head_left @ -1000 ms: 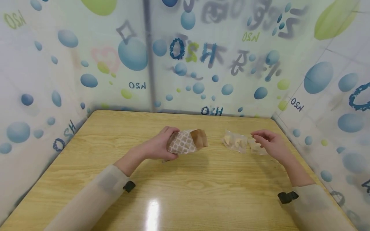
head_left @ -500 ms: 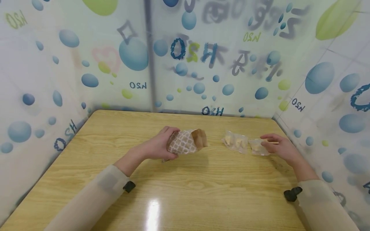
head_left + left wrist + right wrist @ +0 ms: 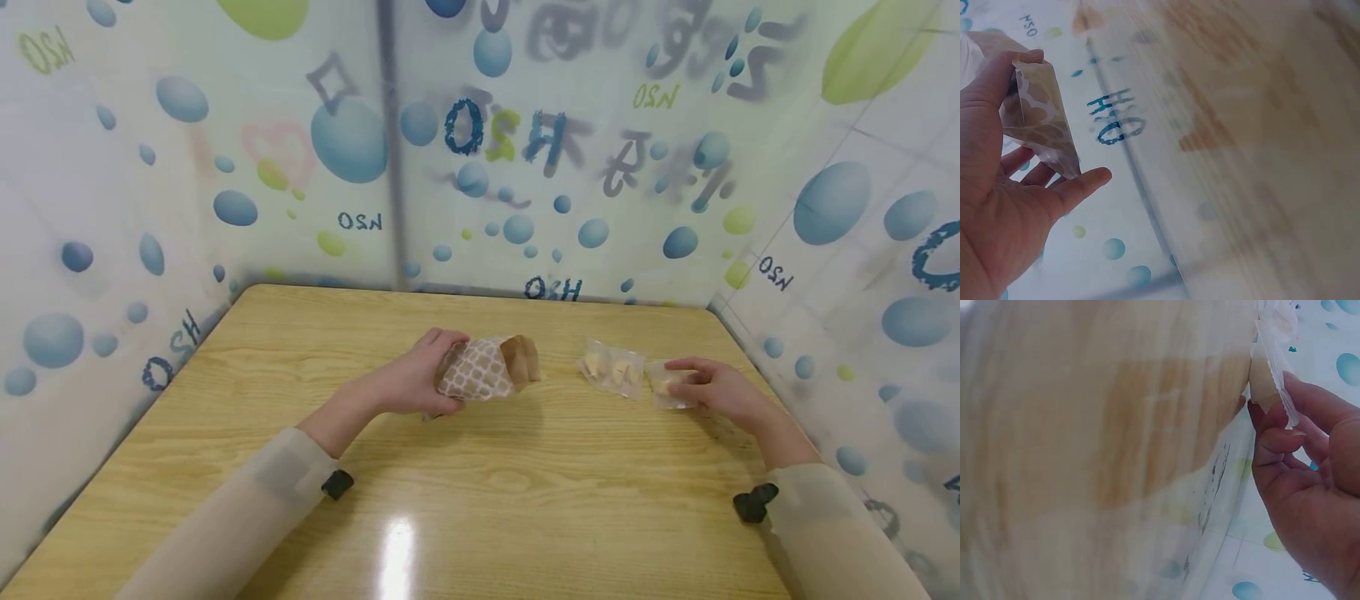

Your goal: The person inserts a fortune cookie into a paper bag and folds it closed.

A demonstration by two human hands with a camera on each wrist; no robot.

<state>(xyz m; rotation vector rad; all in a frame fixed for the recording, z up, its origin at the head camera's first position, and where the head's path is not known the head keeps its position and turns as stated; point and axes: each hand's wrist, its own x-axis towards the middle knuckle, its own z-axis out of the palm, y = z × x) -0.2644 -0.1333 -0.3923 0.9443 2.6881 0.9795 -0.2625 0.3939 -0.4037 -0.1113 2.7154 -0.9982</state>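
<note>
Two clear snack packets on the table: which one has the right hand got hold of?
The right-hand packet, nearer the table's right edge: the right hand pinches it. The other packet, nearer the paper bag, lies untouched.

a: the paper bag (image 3: pixel 487 368) at centre frame?
b: brown with a white lattice pattern, plain brown inside.
a: the packets (image 3: pixel 613 369) right of it?
b: clear, pale cream pieces inside. table (image 3: pixel 300 350) is light wood grain.

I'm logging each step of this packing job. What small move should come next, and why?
Probably lift the clear packet and carry it toward the paper bag. The right hand already pinches the packet on the table, and the left hand holds the bag with its mouth facing right.
</note>
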